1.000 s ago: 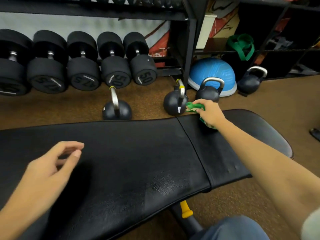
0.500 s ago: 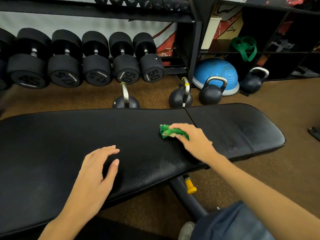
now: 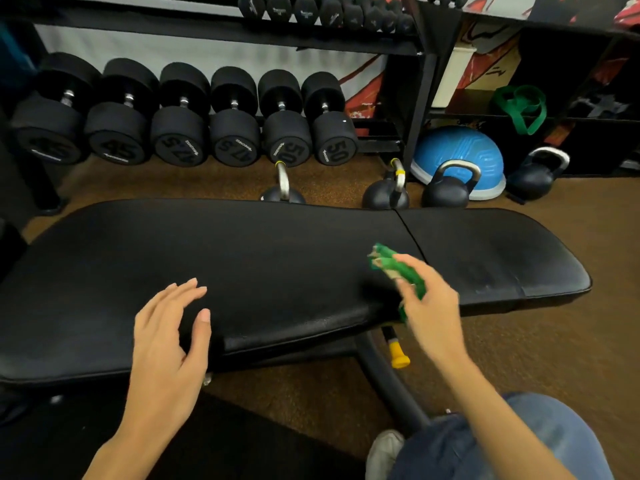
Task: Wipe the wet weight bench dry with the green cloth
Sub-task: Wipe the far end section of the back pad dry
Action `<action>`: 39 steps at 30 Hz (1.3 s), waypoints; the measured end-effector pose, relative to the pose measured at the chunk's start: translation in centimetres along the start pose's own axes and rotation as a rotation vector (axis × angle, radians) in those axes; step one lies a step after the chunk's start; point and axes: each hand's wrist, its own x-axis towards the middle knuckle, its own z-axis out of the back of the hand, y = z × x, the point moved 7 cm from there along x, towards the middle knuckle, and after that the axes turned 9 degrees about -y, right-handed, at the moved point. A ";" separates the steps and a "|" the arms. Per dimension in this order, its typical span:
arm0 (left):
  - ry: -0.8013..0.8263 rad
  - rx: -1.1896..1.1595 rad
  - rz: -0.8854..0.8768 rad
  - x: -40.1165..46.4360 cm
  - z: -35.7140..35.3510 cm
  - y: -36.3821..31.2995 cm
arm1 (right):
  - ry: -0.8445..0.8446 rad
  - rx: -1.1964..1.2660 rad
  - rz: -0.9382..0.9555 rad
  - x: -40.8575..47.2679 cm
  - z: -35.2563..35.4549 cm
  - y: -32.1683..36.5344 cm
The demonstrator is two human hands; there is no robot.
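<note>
The long black tabletop (image 3: 277,258) lay bare between the left hand (image 3: 169,344) and the right hand (image 3: 429,306). Kettlebells (image 3: 386,195) stood close behind its far edge, dumbbells (image 3: 180,133) beyond them.

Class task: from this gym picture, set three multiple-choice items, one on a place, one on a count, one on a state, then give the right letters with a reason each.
1. Where is the green cloth?
A. on the floor
B. in the right hand, over the weight bench
C. on the rack

2. How many kettlebells stand on the floor behind the bench?
A. two
B. four
C. six

3. What is the left hand doing?
A. gripping a dumbbell
B. holding the cloth
C. open, holding nothing

Key: 1 B, the fingers curl round the cloth near the bench's seam. 2 B, four handles show beyond the far edge. 3 C, its fingers are spread and relaxed above the near edge.
</note>
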 end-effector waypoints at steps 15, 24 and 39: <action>-0.316 0.209 0.158 -2.2 6.4 5.3 | 0.259 0.191 0.199 -16.3 -16.8 14.8; -0.322 0.147 0.404 -2.3 9.5 9.6 | 0.019 0.233 -0.048 -7.2 -6.2 6.9; -0.429 -0.016 0.556 -0.4 11.7 11.5 | 0.035 -0.039 0.153 -11.1 -15.4 12.9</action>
